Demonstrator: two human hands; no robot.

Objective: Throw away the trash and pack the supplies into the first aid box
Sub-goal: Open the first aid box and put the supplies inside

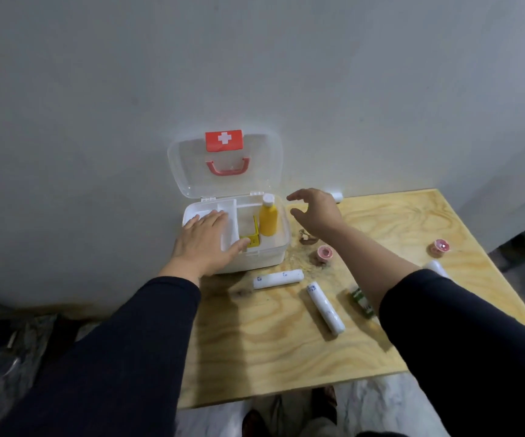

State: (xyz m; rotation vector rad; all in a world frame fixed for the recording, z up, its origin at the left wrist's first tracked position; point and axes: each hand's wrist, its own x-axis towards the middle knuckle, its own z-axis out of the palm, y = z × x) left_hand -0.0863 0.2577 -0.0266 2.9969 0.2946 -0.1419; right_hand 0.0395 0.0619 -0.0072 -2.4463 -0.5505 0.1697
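The white first aid box [265, 258] stands open at the table's far left, its clear lid [185, 171] leaning on the wall. Inside stand an orange bottle [268, 219] and a yellow carton [251, 240]. My left hand [206, 241] lies flat on the box's inner tray, fingers spread, holding nothing. My right hand [316, 212] hovers open just right of the box. On the table lie two white bandage rolls [278, 278] [325, 307], two pink tape spools [324, 252] [440, 246] and a small green box [363, 301] partly hidden by my right arm.
The plywood table [270, 348] stands against a grey wall. A crumpled brownish scrap [305, 238] lies beside the box. A white object [336, 196] sits at the table's far edge and another [437, 268] behind my right arm. Dark plastic bags [8, 348] lie on the floor at left.
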